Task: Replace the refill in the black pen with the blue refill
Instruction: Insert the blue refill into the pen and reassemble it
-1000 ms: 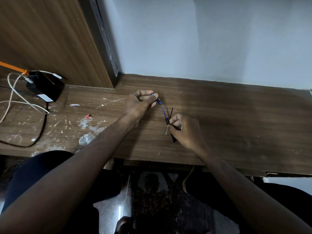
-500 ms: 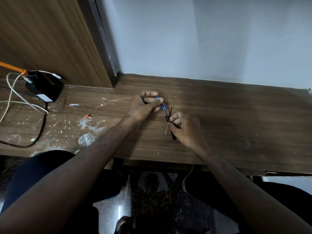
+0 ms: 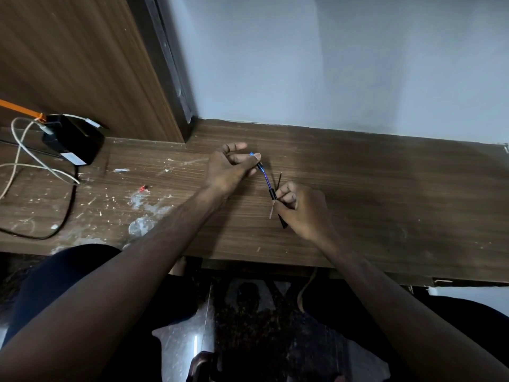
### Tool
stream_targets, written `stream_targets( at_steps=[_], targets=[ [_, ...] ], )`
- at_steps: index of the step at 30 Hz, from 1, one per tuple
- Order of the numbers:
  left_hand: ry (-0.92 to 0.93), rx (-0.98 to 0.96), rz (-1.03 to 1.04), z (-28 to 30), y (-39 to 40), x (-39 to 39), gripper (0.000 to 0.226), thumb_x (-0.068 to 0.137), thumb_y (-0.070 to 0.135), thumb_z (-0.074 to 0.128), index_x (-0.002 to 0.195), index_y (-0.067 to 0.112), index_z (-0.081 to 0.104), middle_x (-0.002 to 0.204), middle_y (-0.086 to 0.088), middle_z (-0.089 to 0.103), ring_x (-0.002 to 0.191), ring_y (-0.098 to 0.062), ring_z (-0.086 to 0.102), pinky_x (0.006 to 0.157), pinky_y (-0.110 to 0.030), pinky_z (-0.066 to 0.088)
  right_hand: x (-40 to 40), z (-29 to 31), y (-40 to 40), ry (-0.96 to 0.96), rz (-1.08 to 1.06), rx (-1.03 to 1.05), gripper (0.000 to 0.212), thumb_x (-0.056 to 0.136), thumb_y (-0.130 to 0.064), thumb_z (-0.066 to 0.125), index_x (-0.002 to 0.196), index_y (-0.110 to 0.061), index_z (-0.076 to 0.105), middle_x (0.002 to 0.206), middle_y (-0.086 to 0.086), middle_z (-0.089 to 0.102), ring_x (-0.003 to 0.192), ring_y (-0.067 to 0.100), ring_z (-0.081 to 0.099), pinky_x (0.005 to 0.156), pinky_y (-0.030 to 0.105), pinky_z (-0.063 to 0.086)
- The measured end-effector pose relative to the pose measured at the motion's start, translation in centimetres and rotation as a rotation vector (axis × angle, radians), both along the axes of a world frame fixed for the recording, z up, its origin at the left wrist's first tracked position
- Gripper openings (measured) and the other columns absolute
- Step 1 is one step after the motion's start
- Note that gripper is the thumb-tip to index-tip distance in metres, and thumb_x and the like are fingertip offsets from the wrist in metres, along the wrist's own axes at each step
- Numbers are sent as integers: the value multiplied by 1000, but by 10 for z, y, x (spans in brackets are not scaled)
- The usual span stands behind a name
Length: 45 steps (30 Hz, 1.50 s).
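Observation:
My right hand [image 3: 301, 209] grips the black pen barrel [image 3: 276, 208] just above the wooden desk [image 3: 385, 202], its open end pointing up and left. My left hand [image 3: 230, 169] pinches the far end of the blue refill [image 3: 265, 177] between thumb and fingers. The refill bows slightly, and its lower end sits in the mouth of the barrel. A thin dark refill [image 3: 279, 180] sticks up from behind my right hand's fingers. A small pale piece [image 3: 271, 212] hangs by the barrel under my right thumb.
A black charger box [image 3: 73, 142] with white and black cables [image 3: 35, 166] lies at the desk's left end, near an orange strip [image 3: 19, 108]. White paint stains and a small red bit [image 3: 143, 188] mark the desk left of my arm. A wall rises behind.
My left hand first pushed the blue refill toward the barrel, then drew back up and left. More of the refill shows now, and it is bent.

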<state>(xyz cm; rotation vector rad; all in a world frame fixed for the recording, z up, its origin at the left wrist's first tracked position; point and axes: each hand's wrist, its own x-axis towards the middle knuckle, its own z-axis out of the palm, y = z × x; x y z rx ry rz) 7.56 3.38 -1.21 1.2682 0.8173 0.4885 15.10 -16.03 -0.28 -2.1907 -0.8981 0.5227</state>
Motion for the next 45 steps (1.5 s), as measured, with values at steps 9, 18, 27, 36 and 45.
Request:
stream_targets(
  at_steps=[9,18,27,36,45],
  targets=[
    [70,67,-229,-3,-22,-3,39,86,21,89,116,20,64,81,3,83,82,-19,78,88,-38,64,-1,1,-1,-56,-44,20,13,95,-22,76,108,-19,75,87,-10,79,70,2,72,69,26,58],
    [-77,-125,-182,4,-26,1,31,93,7,79,119,13,63,78,3,82,75,-3,78,65,-16,61,-1,6,3,210,-225,178,17,109,-24,57,119,-21,70,92,-7,75,70,-1,64,73,27,56],
    [-109,-152,-196,7,-28,0,34,94,9,79,123,15,63,87,4,84,80,-3,76,70,-17,61,-4,6,5,349,-272,204,28,110,-37,54,108,-21,77,75,-7,68,60,9,54,66,36,47],
    [-109,-161,-213,10,-30,-1,38,93,9,79,127,13,60,88,4,84,82,-3,76,71,-16,61,-6,8,7,369,-274,220,27,109,-35,56,105,-16,76,78,2,74,61,8,57,66,35,49],
    [-125,-176,-222,11,-30,-2,38,92,10,80,124,17,61,93,1,84,85,-6,78,75,-18,62,-5,7,6,313,-226,215,31,111,-33,54,107,-14,78,86,7,79,67,14,64,68,34,53]
  ],
)
